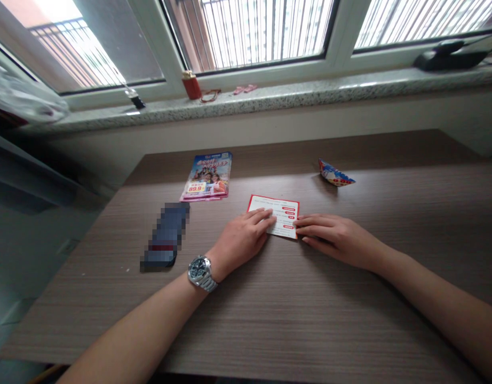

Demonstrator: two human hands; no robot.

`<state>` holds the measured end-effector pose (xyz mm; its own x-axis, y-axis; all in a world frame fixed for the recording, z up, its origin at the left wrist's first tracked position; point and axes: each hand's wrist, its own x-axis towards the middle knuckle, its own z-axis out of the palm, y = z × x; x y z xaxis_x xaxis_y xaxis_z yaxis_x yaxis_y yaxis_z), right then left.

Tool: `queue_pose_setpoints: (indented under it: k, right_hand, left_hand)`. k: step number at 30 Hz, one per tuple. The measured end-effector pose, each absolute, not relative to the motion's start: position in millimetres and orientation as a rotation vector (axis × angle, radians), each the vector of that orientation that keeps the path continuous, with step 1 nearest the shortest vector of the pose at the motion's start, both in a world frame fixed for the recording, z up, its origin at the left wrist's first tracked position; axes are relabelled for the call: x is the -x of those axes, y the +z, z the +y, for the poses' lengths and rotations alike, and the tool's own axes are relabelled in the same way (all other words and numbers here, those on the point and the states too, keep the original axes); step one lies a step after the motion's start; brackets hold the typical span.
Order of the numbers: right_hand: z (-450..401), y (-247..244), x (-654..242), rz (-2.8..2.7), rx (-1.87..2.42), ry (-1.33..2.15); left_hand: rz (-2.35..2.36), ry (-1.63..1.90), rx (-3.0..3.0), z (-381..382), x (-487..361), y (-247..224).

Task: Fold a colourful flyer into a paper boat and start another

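A white printed leaflet (281, 220) with red edges and red labels lies on the table, looking folded. My left hand (250, 230), a metal watch on its wrist, rests with fingers stretched over the leaflet's left part. At the leaflet's right edge, the fingertips of my right hand (336, 234) touch the paper, fingers extended and slightly spread. Beyond my right hand sits a folded paper boat (334, 174) in blue, red and yellow print. To the left, farther back, lies a stack of colourful flyers (209, 176).
A dark, pixelated flat object (166, 234) lies left of my left hand on the wooden table (302, 309). On the granite windowsill (294, 95) stand a red container (191, 85), small pink items (245, 89) and a black device (450, 57).
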<state>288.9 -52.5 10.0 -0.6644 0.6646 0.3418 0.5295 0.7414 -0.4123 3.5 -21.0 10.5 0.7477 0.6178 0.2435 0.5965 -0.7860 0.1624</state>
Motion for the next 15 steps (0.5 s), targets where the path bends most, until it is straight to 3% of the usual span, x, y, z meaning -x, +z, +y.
queue_pose_setpoints:
  k: [15]
  right_hand:
    - [-48.7, 1.1, -292.1, -2.538, 0.911, 0.367]
  left_hand:
    - [0.954, 0.494, -2.802, -24.0, -7.6, 11.6]
